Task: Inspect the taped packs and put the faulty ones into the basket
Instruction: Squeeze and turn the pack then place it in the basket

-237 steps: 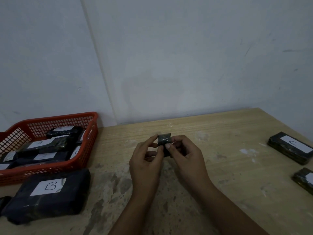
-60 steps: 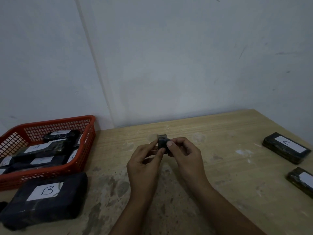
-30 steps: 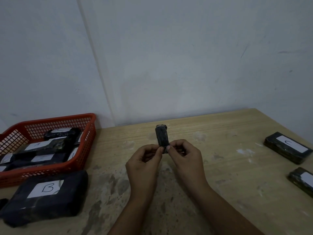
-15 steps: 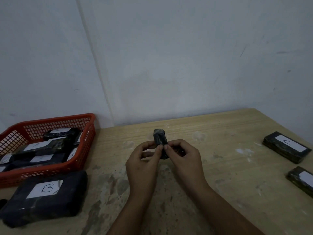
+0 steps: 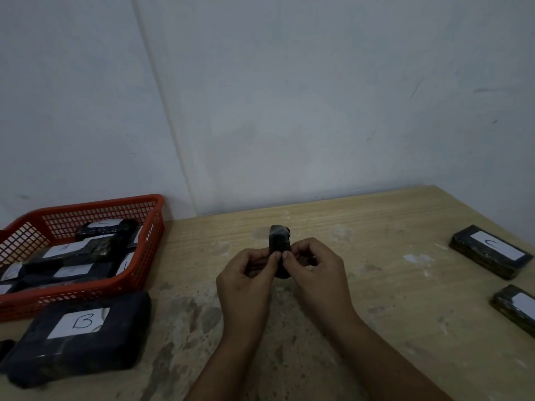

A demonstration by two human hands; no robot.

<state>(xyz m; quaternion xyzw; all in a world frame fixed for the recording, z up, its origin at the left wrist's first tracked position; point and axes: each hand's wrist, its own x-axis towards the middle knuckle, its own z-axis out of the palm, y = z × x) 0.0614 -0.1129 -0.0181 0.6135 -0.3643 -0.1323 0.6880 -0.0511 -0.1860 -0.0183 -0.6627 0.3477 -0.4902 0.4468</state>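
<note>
Above the table point(image 5: 390, 285), left hand point(image 5: 246, 280) and right hand point(image 5: 318, 273) hold a small black pack point(image 5: 279, 244) upright, fingers pinching it

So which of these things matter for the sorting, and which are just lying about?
Job:
- small black taped pack, pinched by left hand and right hand
- red plastic mesh basket
- black pack labelled B
- black pack labelled C

Lying about:
- worn wooden table
- grey wall

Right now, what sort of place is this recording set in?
Probably a plain sorting or inspection bench in a bare room: a worn wooden table against blank walls, a red mesh basket of labelled black taped packs, and more packs, marked B and C.
</note>
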